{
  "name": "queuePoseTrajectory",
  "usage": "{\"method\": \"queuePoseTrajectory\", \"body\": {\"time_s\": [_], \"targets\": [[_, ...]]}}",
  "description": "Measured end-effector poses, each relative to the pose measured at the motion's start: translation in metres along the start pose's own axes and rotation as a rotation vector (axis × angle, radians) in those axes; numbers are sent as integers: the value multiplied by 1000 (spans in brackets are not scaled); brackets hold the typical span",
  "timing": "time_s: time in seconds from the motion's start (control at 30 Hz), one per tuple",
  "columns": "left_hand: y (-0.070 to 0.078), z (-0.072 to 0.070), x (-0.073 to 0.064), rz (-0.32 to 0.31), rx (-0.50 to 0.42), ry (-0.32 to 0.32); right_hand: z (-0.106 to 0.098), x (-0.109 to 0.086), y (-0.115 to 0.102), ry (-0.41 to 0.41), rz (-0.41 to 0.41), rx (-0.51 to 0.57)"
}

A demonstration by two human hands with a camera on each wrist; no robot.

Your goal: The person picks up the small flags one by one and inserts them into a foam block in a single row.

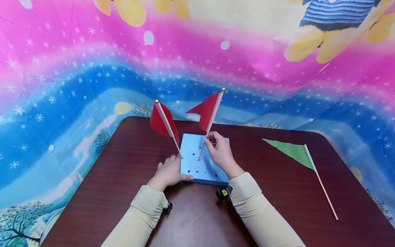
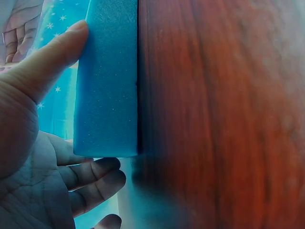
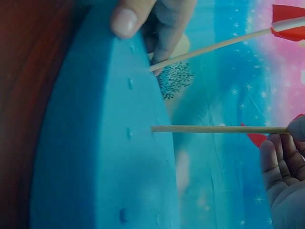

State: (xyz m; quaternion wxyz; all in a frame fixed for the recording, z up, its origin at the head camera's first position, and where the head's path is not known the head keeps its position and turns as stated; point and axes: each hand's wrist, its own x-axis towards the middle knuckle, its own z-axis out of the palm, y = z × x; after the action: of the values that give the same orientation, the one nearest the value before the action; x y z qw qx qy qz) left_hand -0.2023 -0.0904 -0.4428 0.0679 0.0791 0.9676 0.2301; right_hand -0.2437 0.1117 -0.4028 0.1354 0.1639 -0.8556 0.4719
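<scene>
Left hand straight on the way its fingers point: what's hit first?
Probably the left side of the blue block; the left hand has its thumb on it, but fingertip clearance is unclear.

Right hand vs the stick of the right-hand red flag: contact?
Touching. The right wrist view shows the right hand pinching the stick between thumb and fingers, away from the end at the blue block.

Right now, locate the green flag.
In the head view, the green flag lies on the table, to the right of the right hand and blue block.
</scene>
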Motion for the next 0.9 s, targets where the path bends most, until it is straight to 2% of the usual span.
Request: {"method": "queuePoseTrajectory", "body": {"time_s": [0.47, 0.9], "targets": [[-3, 2, 2, 13, -5, 5, 9, -6, 1, -49, -50, -50], [-3, 1, 2, 21, 6, 5, 9, -7, 2, -81, -57, -54]]}}
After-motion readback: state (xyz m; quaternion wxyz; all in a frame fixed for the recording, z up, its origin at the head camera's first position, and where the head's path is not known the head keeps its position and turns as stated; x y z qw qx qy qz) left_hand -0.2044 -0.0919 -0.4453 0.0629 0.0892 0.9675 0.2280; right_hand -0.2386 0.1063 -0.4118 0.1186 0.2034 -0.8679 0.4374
